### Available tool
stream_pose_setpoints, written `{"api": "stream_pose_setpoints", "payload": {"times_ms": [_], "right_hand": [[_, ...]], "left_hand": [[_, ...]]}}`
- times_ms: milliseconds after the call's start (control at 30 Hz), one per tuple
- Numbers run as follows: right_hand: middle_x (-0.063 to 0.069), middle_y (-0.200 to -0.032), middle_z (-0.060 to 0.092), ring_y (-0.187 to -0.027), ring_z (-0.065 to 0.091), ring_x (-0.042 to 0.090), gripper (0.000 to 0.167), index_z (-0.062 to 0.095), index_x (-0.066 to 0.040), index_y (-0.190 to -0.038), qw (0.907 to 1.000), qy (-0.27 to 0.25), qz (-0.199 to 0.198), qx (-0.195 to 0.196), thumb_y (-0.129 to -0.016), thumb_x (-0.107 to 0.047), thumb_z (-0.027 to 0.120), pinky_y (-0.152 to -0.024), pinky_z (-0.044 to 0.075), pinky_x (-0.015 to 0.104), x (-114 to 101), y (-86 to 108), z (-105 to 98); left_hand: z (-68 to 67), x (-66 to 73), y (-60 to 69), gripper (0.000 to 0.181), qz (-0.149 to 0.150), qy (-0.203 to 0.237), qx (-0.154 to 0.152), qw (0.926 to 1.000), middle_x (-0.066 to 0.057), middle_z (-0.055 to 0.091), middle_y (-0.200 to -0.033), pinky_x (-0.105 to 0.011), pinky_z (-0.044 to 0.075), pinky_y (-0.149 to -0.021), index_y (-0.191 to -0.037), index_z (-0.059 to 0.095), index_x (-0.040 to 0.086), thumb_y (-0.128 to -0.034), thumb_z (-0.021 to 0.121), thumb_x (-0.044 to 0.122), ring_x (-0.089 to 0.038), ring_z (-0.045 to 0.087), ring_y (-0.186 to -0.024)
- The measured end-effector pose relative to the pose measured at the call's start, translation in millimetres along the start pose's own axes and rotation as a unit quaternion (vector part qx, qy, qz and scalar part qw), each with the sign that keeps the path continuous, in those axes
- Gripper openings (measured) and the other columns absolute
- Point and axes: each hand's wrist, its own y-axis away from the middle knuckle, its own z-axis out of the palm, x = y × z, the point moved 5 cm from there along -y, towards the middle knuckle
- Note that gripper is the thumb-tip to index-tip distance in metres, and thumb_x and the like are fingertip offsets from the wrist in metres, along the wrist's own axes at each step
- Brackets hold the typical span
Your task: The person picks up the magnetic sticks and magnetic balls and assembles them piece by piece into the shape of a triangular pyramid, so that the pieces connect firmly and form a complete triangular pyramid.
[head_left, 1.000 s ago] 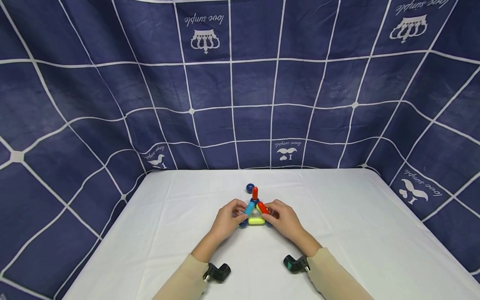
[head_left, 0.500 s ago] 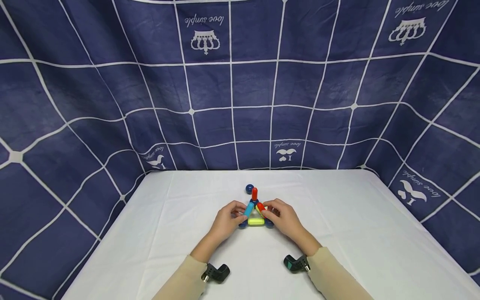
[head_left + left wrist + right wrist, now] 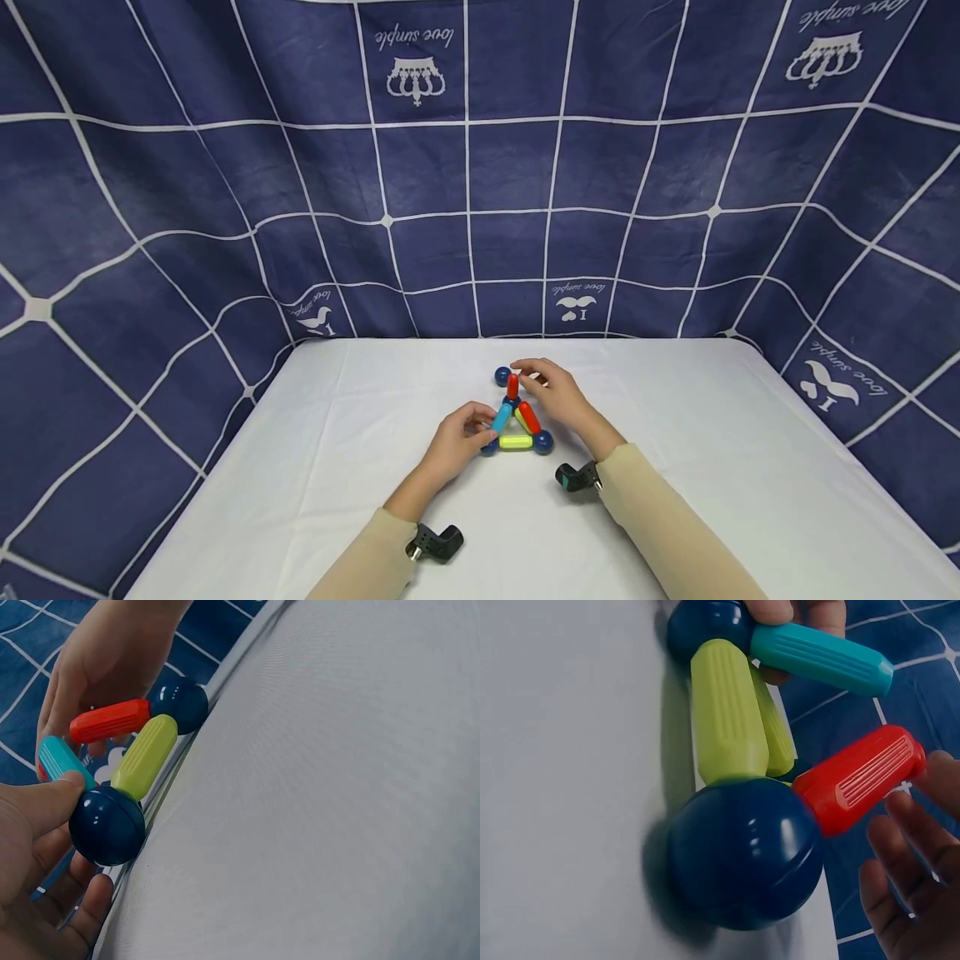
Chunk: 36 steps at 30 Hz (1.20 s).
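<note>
On the white table stands a magnetic-rod build: yellow-green rods [image 3: 516, 442] form a triangle with dark blue balls [image 3: 543, 442] at its corners. A light blue rod [image 3: 502, 417] rises from the front left ball, and my left hand [image 3: 459, 437] pinches it low down, the thumb against it. From the front right ball a red rod [image 3: 859, 780] leans up with its top end free. Another red rod [image 3: 513, 386] rises at the back corner. Beside its top is my right hand [image 3: 558, 396], fingers loosely bent and apart; whether they touch it I cannot tell.
A loose dark blue ball [image 3: 502, 376] lies behind the build, close to the right fingertips. White cloth covers the table [image 3: 360, 400]. A dark blue gridded curtain [image 3: 510, 167] hangs at the back and both sides.
My right hand has let go of the front right red rod and moved back toward the rear red rod and loose ball. My left hand keeps its place on the light blue rod.
</note>
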Motion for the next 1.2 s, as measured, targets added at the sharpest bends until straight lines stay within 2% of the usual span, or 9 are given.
{"api": "stream_pose_setpoints", "payload": {"times_ms": [200,367,733,1200], "right_hand": [[0.000,-0.115,0.071,-0.101,0.062,0.020,0.022,0.072,-0.021,-0.119,0.9998,0.009,0.000,-0.018,-0.100,-0.021,0.062,-0.088,0.055,0.035,-2.5,-5.5,0.1],[-0.001,-0.113,0.072,-0.095,0.062,0.017,0.020,0.075,-0.022,-0.114,0.9997,0.013,-0.005,-0.019,-0.097,-0.020,0.066,-0.085,0.053,0.032,-2.1,-5.4,-2.2],[-0.004,-0.104,0.071,-0.090,0.059,0.015,0.019,0.077,-0.026,-0.112,0.9992,0.014,-0.009,-0.035,-0.095,-0.023,0.069,-0.081,0.051,0.030,-1.7,1.0,-2.1],[-0.004,-0.104,0.070,-0.091,0.059,0.015,0.021,0.077,-0.026,-0.112,0.9988,0.004,-0.021,-0.043,-0.094,-0.018,0.070,-0.080,0.051,0.027,-4.1,5.8,0.2]], "left_hand": [[2.2,0.1,-0.6,0.022,-0.003,0.004,-0.003,1.0000,-0.001,0.070,-0.108,-0.022,0.052,-0.079,-0.113,0.066,0.017,-0.0920,0.072,0.014,-0.012,0.059,-0.092],[2.0,1.8,-1.1,0.022,0.017,0.008,-0.004,0.9998,-0.003,0.070,-0.107,-0.022,0.052,-0.077,-0.112,0.066,0.015,-0.0918,0.072,0.013,-0.012,0.061,-0.090],[-0.4,1.7,-1.9,0.020,0.016,0.014,-0.002,0.9998,-0.005,0.070,-0.105,-0.022,0.051,-0.076,-0.111,0.067,0.014,-0.0920,0.072,0.013,-0.015,0.060,-0.091],[-0.6,-0.5,-0.8,0.021,0.017,0.014,0.001,0.9998,-0.005,0.070,-0.105,-0.021,0.051,-0.075,-0.112,0.067,0.014,-0.0919,0.072,0.013,-0.015,0.060,-0.090]]}}
